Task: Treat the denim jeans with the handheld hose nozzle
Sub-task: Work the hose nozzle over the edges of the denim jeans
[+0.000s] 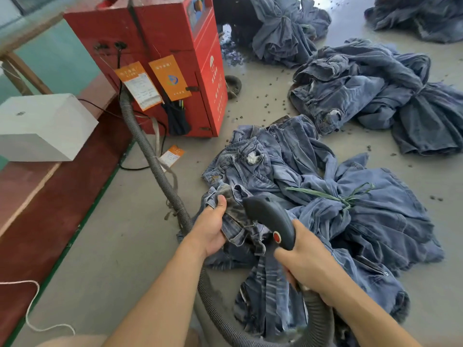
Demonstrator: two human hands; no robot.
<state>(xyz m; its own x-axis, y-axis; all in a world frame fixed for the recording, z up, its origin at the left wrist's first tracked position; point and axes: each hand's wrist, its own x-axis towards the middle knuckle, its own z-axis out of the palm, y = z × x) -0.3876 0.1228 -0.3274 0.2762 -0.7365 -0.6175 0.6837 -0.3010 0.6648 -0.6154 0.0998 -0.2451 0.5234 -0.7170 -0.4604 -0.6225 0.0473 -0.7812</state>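
Note:
A pair of blue denim jeans (265, 291) hangs lifted off the floor in front of me. My left hand (213, 227) grips its waistband, thumb on top of a dark, worn patch. My right hand (304, 265) is closed around the handle of the dark handheld nozzle (269, 217), which has a red button and points its tip at the held waistband. A grey ribbed hose (150, 156) runs from the nozzle, loops under my arms and climbs to the red machine (160, 41).
A bundle of jeans tied with green string (350, 199) lies on the concrete floor just beyond my hands. More tied denim heaps (370, 88) lie farther back. A red bench with a white box (42, 126) runs along the left. Dark debris dots the floor.

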